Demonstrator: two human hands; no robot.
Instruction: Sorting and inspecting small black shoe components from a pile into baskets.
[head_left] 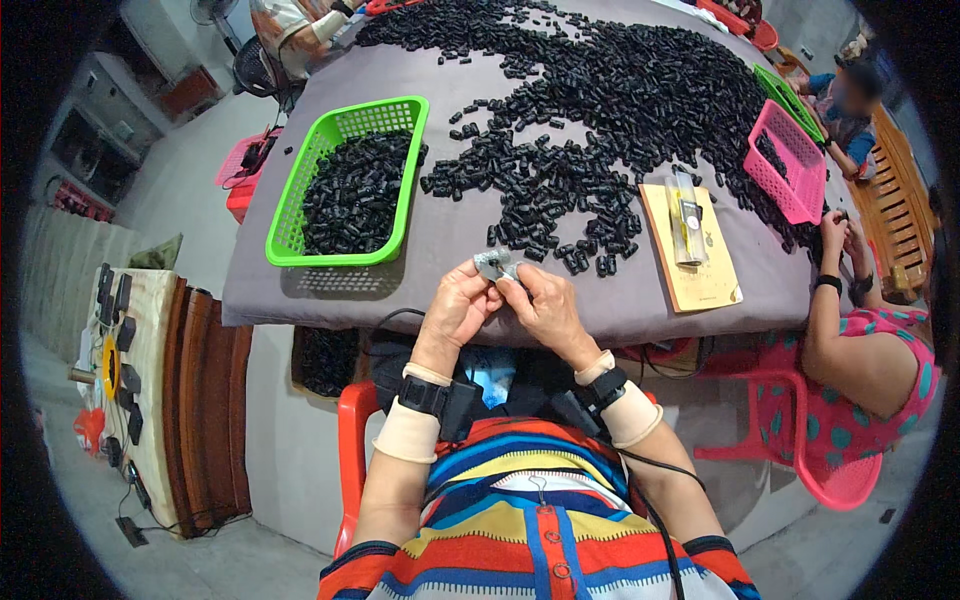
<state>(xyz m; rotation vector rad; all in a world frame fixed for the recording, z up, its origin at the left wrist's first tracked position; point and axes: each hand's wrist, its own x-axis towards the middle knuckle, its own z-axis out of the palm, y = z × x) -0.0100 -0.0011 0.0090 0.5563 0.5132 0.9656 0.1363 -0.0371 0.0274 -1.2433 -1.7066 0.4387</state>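
Grey piece (491, 264) between fingertips (513, 291) of left hand (460, 307) and right hand (550, 308)

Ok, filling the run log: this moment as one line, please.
left hand: holding grey item; right hand: holding it too; green basket: containing black parts; booklet: right of hands

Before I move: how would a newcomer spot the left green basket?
Find the grey-covered table. On its left part, beyond the left hand, stands a green basket filled with small black pieces; the other green basket sits along the right edge, beside a pink basket.
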